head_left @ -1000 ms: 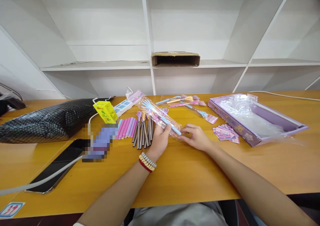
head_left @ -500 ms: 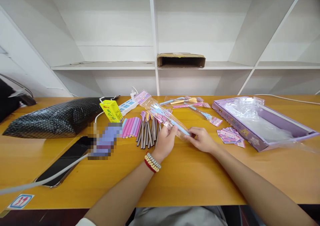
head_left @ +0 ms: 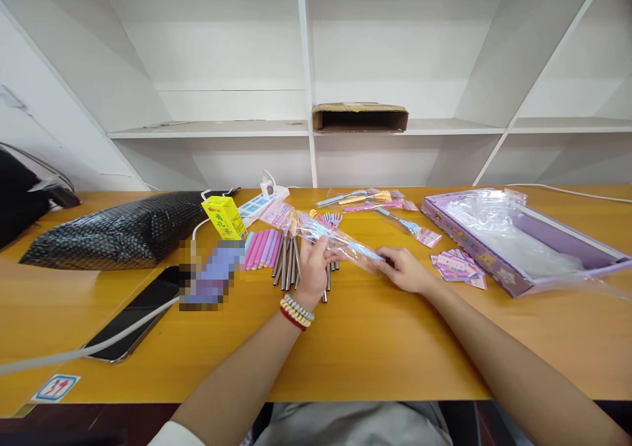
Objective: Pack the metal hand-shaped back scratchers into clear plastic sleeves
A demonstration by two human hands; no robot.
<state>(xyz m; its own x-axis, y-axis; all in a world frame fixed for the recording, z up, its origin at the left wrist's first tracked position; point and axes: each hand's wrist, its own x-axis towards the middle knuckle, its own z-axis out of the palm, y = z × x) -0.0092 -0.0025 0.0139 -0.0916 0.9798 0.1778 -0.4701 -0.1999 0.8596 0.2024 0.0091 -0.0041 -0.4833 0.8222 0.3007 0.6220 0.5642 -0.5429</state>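
Observation:
A clear plastic bag (head_left: pixel 345 245) with a light blue claw-ended stick and a pink card inside is held between both hands. My left hand (head_left: pixel 315 270) wraps its fingers round the bag's middle, near the blue claw. The bag's lower right end is pinched by my right hand (head_left: pixel 402 270). Beneath and behind my left hand lie several metal tubes (head_left: pixel 284 265) with coloured claws (head_left: pixel 330 220) at their far ends. Pink, purple and blue handles (head_left: pixel 261 248) lie to their left.
Packed sticks (head_left: pixel 368 199) lie at the back, near printed cards (head_left: pixel 458 266). A purple box (head_left: pixel 513 281) with clear bags stands right. On the left are a yellow carton (head_left: pixel 224 218), a power strip (head_left: pixel 257 207), a phone (head_left: pixel 135 318) and a black package (head_left: pixel 113 232).
My left hand has slid up and left along the bag. The bag now lies at a flatter angle, and more of the tubes' lower ends show right of my left hand.

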